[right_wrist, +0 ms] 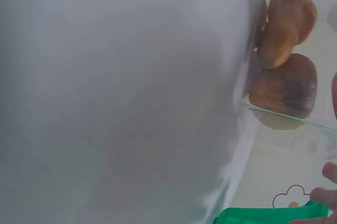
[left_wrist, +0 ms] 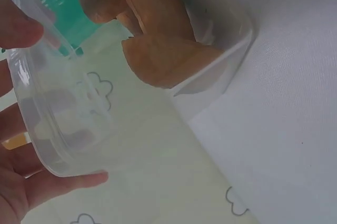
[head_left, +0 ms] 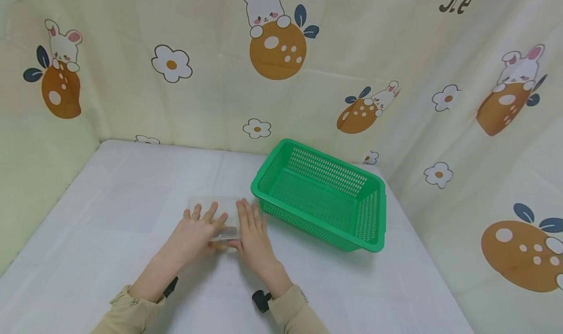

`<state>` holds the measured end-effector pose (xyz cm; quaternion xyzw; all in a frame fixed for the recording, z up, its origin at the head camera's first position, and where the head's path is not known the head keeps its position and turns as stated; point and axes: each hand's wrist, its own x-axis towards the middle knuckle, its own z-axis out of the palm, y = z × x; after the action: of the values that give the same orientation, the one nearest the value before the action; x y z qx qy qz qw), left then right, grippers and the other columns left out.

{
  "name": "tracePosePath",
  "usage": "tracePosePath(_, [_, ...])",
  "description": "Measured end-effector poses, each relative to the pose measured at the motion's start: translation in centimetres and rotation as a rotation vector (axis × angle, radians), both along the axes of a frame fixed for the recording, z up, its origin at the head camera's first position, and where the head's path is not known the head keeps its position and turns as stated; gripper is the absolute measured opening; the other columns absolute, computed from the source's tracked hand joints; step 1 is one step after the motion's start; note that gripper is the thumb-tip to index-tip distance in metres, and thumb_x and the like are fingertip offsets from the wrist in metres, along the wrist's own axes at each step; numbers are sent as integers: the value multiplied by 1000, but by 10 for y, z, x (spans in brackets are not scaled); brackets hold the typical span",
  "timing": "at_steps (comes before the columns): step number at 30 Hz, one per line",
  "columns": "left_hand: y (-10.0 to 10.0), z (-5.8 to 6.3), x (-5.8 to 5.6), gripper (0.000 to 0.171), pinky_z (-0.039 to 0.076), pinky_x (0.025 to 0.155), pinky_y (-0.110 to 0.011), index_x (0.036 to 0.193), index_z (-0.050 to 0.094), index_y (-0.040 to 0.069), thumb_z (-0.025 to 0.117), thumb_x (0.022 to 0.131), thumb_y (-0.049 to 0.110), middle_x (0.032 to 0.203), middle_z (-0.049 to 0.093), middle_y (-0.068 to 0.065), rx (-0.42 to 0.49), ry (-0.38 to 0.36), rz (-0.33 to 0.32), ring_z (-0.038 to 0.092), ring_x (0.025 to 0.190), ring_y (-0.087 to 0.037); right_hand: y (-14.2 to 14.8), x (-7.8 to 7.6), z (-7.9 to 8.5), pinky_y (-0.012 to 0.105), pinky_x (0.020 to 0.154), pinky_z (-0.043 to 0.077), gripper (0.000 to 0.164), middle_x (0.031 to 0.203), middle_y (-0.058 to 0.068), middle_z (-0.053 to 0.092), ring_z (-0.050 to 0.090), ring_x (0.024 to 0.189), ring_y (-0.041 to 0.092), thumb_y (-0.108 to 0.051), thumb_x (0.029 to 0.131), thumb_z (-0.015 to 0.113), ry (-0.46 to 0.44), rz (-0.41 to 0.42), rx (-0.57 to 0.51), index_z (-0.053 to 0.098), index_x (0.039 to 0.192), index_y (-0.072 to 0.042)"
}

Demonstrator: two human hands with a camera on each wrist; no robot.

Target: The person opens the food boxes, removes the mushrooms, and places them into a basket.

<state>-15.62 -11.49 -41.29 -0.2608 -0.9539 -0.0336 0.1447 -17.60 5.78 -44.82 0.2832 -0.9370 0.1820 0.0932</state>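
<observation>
A clear plastic box [head_left: 227, 233] stands on the table and is mostly hidden under both hands in the head view. Through its walls the left wrist view shows brown mushroom-like pieces [left_wrist: 167, 58]; similar brown pieces [right_wrist: 284, 84] appear in the right wrist view. Above them, the clear lid [left_wrist: 71, 121] stands apart from the box on the side visible to the left wrist. My left hand [head_left: 193, 234] lies over the lid with spread, fairly straight fingers. Straight fingers of my right hand [head_left: 255, 241] rest along the box's right side, the thumb toward the near edge.
Just right and behind the hands, a green perforated basket [head_left: 308, 226] stands on the white table [head_left: 127, 192], and nothing shows inside it. A patterned curtain [head_left: 211, 104] hangs behind the table and along its sides.
</observation>
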Motion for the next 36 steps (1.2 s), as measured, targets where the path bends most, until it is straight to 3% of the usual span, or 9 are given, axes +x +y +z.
tracePosePath(11, [1,1,-1,58,47,69,-62,114,63,8,78,69,40,118,56,-26,-38,79,-9,54,95,-53,-1,-2,-6,67,98,21,87,152,14,14,17,135,37,-21,76,68,-9,27,-77,19,148,-11])
tracePosePath(25, [1,10,-2,56,49,66,-61,115,64,7,76,72,40,115,58,-25,-77,31,-14,56,94,-51,0,-6,-8,68,96,23,91,151,11,20,22,134,35,-15,70,74,3,32,-131,24,147,-15])
tracePosePath(30, [-5,22,-3,54,51,65,-53,115,65,9,74,72,40,113,62,-19,22,-7,-22,60,90,-41,1,-11,-4,62,101,23,102,149,7,27,26,133,33,-8,64,82,-40,19,-214,23,147,-16])
tracePosePath(33, [-11,26,-3,45,51,52,-39,114,67,9,71,73,29,112,63,-17,116,-7,-42,62,85,-37,4,-10,-3,58,104,21,108,149,7,28,27,133,34,-8,62,84,-80,6,-245,19,148,-15])
tracePosePath(36, [-18,26,-3,41,42,41,-27,113,68,9,67,73,17,111,65,-14,232,-10,-45,63,84,-34,5,-6,-3,57,105,19,109,148,11,29,27,133,33,-11,63,84,-102,1,-247,15,148,-11])
